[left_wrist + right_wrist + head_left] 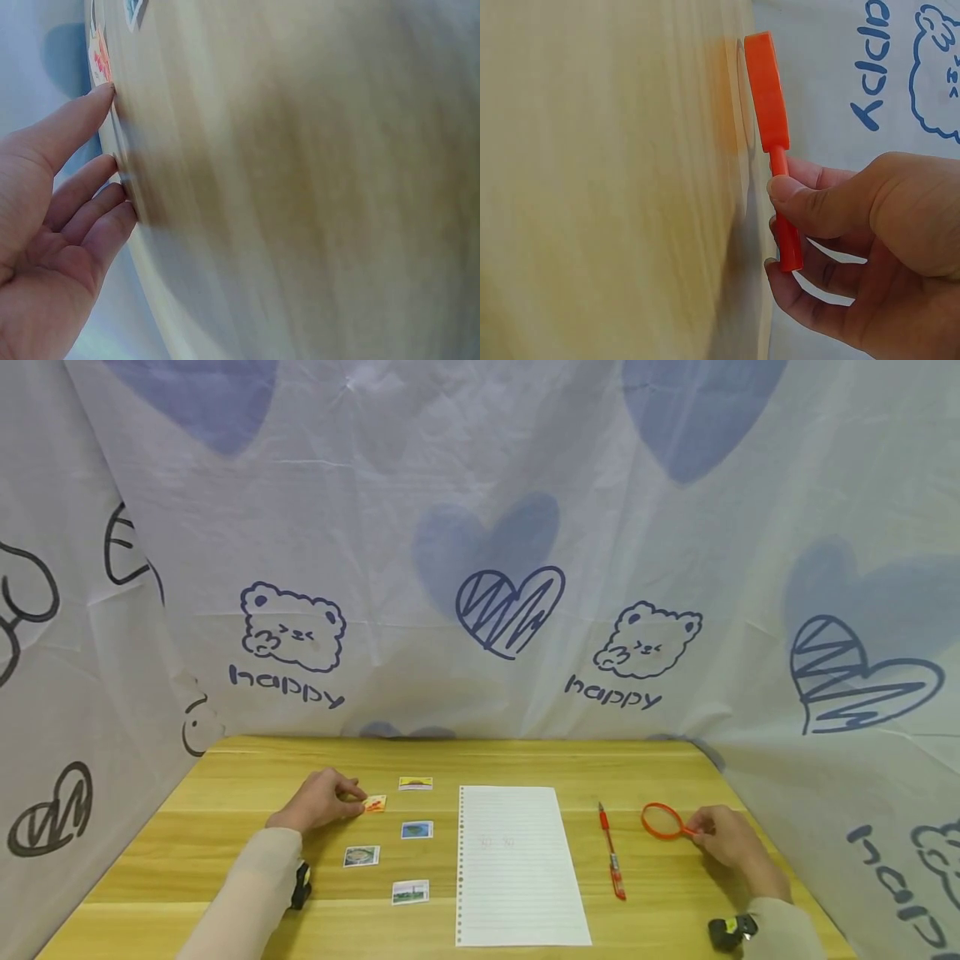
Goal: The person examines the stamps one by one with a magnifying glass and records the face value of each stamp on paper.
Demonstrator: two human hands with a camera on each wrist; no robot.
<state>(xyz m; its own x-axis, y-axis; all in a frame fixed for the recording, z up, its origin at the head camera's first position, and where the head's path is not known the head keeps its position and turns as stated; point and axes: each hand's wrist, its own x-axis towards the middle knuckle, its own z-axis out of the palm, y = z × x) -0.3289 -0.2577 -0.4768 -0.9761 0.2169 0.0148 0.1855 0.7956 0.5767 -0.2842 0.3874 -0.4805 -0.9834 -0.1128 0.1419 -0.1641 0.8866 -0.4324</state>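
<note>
- Right hand (731, 842) pinches the handle of the orange magnifier (770, 105) between thumb and fingers; its ring points left towards the red pen (611, 852), its long axis running roughly left to right over the right part of the surface (660, 927)
- Left hand (326, 800) touches the left edge of the orange stamp (375, 804), other fingers loosely extended; whether it pinches the stamp, I cannot tell
- Orange stamp lies left of the lined sheet (517, 893), long axis left to right; pen tip points away from the person
</note>
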